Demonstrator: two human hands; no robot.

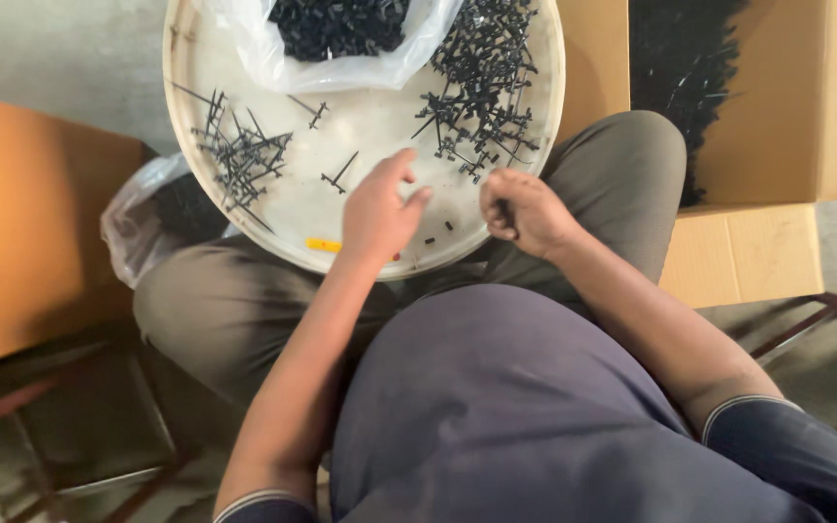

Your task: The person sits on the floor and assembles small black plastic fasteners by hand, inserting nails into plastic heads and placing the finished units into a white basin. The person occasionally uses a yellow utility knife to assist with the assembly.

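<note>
While the person sits with a round white tray (pixel 186 116) resting across the lap, both hands work at its near rim. The left hand (pixel 377 215) hovers low over the tray floor, fingers loosely spread and half open, thumb and forefinger apart; nothing is visibly held in it. Two small black pieces (pixel 438 232) lie loose on the tray just beside its fingertips. The right hand (pixel 525 211) is curled into a near fist at the tray edge, with something dark pinched between thumb and fingers; what exactly it is, I cannot tell.

A tangled pile of black pin-like parts (pixel 481 82) sits on the far right of the tray, a smaller pile (pixel 239 155) on the left, and single pins (pixel 339 174) lie between. A clear plastic bag (pixel 341 58) of small black pieces rests at the far edge. Another bag (pixel 142 218) lies below the tray's left rim, and an open cardboard box (pixel 748 252) of dark parts stands to the right.

In my judgement, the pick calls for a fine fingertip pinch on one small piece at a time, the tray kept level so loose pieces do not roll, and the right hand's grip kept firm near the rim.
</note>
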